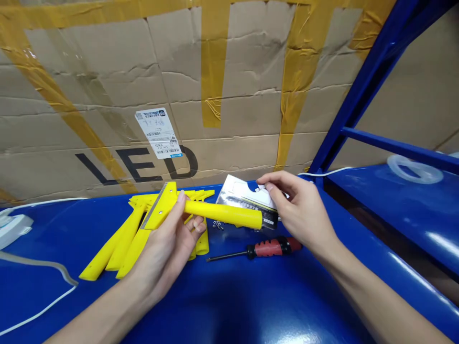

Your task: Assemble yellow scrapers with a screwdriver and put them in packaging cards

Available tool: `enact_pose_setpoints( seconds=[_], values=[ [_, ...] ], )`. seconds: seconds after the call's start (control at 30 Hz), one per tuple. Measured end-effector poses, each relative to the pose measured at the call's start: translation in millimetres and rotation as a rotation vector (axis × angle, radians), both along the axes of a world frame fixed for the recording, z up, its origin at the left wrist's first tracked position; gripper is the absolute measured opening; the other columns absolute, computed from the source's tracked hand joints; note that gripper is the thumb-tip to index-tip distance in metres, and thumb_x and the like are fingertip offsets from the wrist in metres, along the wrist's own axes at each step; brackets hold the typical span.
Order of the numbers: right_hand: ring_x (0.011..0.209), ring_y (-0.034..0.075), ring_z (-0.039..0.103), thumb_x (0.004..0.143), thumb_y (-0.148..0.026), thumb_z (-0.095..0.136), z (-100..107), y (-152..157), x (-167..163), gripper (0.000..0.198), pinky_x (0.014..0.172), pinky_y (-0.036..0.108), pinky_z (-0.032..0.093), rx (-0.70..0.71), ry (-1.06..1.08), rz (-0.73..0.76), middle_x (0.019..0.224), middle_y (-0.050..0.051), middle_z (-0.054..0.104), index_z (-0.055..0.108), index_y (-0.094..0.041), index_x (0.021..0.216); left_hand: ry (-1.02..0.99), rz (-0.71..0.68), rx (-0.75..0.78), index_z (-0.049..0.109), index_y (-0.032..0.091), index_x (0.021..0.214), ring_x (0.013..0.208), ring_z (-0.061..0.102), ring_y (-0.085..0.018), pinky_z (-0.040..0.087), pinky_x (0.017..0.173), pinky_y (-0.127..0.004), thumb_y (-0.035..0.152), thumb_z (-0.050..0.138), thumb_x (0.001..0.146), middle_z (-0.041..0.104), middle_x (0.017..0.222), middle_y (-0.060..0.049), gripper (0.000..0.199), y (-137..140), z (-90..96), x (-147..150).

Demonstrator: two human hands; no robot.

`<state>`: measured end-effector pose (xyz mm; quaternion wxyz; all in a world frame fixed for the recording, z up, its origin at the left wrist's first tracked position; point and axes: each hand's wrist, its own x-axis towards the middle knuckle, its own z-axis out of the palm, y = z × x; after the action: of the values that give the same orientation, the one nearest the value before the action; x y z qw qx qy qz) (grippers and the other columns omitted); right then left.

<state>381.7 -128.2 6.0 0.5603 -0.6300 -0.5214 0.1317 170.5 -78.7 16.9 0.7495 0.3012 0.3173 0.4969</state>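
Note:
My left hand (172, 239) is closed around the neck of a yellow scraper (224, 213). Its wide head with a metal blade edge points left, and the handle stretches right, ending in a dark tip with a small label. My right hand (299, 205) pinches a small white piece (263, 188) between thumb and index finger; what it is I cannot make out. Just behind lies a white and black printed package (236, 191), partly covered by the scraper handle and my right hand. More yellow scrapers (122, 239) lie in a pile behind and beside my left hand.
A red and black screwdriver (268, 247) lies on the blue table (229, 301), near several small nuts and screws (217, 224). Behind stands a large taped cardboard box (244, 62). A blue metal frame (353, 100) rises at right. White cable (39, 310) runs at left.

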Motion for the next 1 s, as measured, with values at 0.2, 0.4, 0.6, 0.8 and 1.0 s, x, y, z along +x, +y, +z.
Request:
enact_pose_setpoints(
  seconds=[0.2, 0.4, 0.6, 0.8, 1.0],
  values=[
    [0.093, 0.020, 0.072, 0.084, -0.040, 0.075, -7.1, 3.2, -20.3, 0.026, 0.082, 0.033, 0.057, -0.107, 0.302, 0.281, 0.099, 0.007, 0.078, 0.072, -0.020, 0.100, -0.018, 0.021, 0.040, 0.065, 0.018, 0.091, 0.061, 0.054, -0.007, 0.054, 0.054, -0.017, 0.023, 0.086, 0.076, 0.060, 0.084, 0.001, 0.027, 1.9, -4.8, -12.4],
    [0.092, 0.018, 0.072, 0.073, -0.038, 0.086, -0.8, -1.6, -15.0, 0.037, 0.081, 0.029, 0.055, -0.433, 0.522, 0.520, 0.101, 0.006, 0.079, 0.079, -0.019, 0.103, -0.007, 0.034, 0.045, 0.068, 0.017, 0.092, 0.060, 0.053, -0.005, 0.053, 0.052, -0.015, 0.025, 0.090, 0.072, 0.062, 0.087, 0.002, 0.031, 5.1, -5.2, -26.2],
    [0.075, 0.011, 0.064, 0.071, -0.038, 0.088, 0.5, -2.9, -5.1, 0.032, 0.067, 0.024, 0.047, -0.552, 0.428, 0.566, 0.086, 0.003, 0.075, 0.080, -0.018, 0.094, -0.011, 0.110, 0.016, 0.067, 0.019, 0.094, 0.061, 0.054, -0.006, 0.052, 0.052, -0.015, 0.019, 0.080, 0.083, 0.065, 0.086, -0.001, 0.018, 11.5, -2.0, -35.3],
    [0.054, 0.008, 0.046, 0.075, -0.045, 0.084, 0.8, -3.1, -4.0, 0.033, 0.052, 0.021, 0.042, -0.491, 0.417, 0.493, 0.057, -0.007, 0.053, 0.065, -0.019, 0.083, -0.066, 0.111, 0.046, 0.066, 0.020, 0.097, 0.058, 0.054, -0.007, 0.052, 0.051, -0.015, 0.015, 0.076, 0.085, 0.062, 0.080, 0.001, 0.016, 16.6, -5.1, -41.8],
    [0.058, 0.009, 0.052, 0.068, -0.047, 0.088, -3.6, 0.2, -4.5, 0.042, 0.058, 0.024, 0.052, -0.472, 0.589, 0.479, 0.065, -0.005, 0.058, 0.058, -0.021, 0.080, -0.077, 0.116, 0.017, 0.066, 0.017, 0.098, 0.056, 0.054, -0.007, 0.052, 0.049, -0.015, 0.014, 0.067, 0.092, 0.063, 0.080, -0.001, 0.007, 17.2, -5.6, -40.4]
  ],
)
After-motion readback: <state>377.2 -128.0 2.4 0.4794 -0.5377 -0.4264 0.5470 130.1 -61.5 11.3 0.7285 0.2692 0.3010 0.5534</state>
